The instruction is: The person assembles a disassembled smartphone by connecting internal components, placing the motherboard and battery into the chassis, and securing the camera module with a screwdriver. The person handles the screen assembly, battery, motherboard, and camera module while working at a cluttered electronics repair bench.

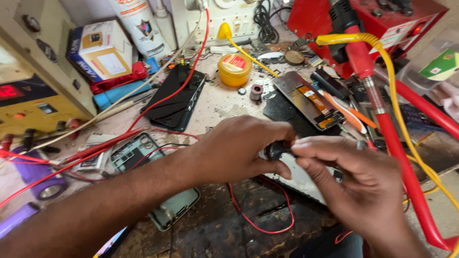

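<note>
Over the cluttered, stained tabletop [224,107], the left hand [239,150] and the right hand [356,179] meet with fingers clamped together on a small black rounded part [274,151], held just above a pale flat panel [301,179], near a looping thin red wire [260,224] and an opened green phone frame [136,153].

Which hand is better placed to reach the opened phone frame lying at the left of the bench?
Probably the left hand. It lies nearer the opened phone frame, on the same side. The right hand is farther off and would have to cross over. Both hands pinch a small black part.
</note>
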